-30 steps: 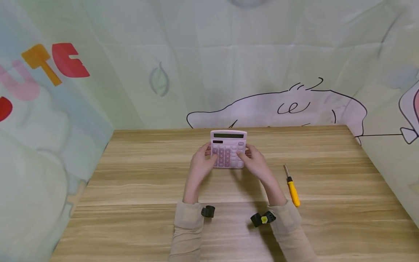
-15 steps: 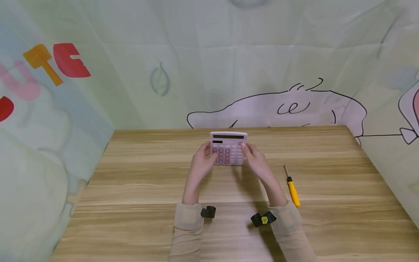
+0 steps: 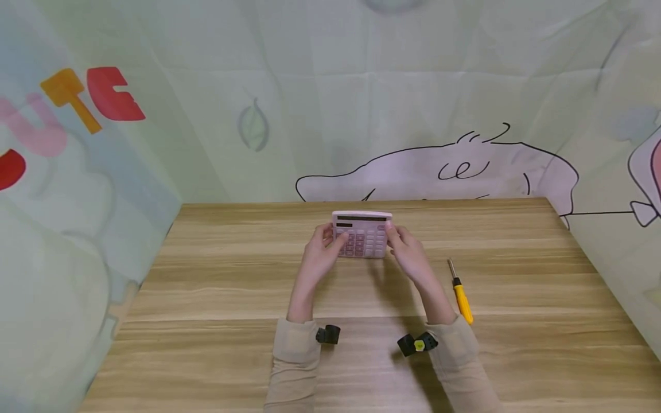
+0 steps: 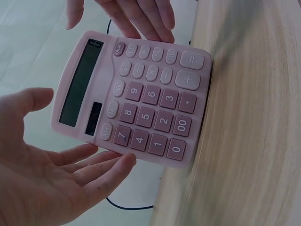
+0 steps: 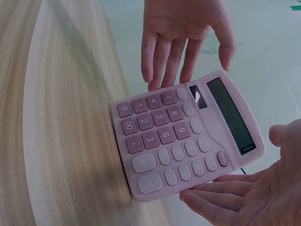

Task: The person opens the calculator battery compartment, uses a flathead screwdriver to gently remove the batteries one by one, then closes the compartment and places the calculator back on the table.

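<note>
A pink calculator [image 3: 369, 241] leans back at a steep tilt, its lower edge at the tabletop and its keys facing the person. At its left side is my left hand [image 3: 319, 257], fingers fairly straight along the edge and back. My right hand [image 3: 411, 259] mirrors it at the right side. In the left wrist view the left thumb [image 4: 40, 98] stands off the front. The right thumb [image 5: 276, 135] is likewise apart from the casing in the right wrist view. A small digit shows at the right end of the display [image 5: 231, 115].
A screwdriver [image 3: 462, 301] with a yellow handle lies on the wooden table [image 3: 222, 298], right of the right forearm. Close behind the table's far edge hangs a printed cloth backdrop [image 3: 206, 126]. A small black camera sits at each wrist.
The calculator has tilted further upright, its top coming lower in the head view. My right thumb has moved from the lower keys up to the top right corner; my left thumb has risen slightly.
</note>
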Motion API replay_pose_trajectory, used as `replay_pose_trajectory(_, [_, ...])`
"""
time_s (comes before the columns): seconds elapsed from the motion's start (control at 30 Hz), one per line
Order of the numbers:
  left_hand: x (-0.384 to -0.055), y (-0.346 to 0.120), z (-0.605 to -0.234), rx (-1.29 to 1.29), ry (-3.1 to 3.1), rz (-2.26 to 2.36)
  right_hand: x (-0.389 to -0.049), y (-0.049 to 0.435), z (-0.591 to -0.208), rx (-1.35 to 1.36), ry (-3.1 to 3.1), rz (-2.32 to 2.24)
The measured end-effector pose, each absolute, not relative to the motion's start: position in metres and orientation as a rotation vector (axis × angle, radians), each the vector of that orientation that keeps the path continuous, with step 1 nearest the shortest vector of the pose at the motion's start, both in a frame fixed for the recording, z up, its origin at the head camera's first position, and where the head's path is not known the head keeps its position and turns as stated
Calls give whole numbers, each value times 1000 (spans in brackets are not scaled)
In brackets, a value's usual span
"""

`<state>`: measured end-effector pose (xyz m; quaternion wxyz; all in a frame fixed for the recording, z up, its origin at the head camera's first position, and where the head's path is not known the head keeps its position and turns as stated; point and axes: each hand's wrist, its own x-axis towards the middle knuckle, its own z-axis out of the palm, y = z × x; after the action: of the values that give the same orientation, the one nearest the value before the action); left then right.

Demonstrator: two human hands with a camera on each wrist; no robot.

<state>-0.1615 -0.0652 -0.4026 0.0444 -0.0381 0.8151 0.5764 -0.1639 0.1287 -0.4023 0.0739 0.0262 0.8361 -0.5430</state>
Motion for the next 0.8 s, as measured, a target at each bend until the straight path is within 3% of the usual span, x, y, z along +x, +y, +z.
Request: replay_pose_trajectory(0.8, [-159,-66,-404,-139,2468,1802,-161,135,-400,99,2421,-1712])
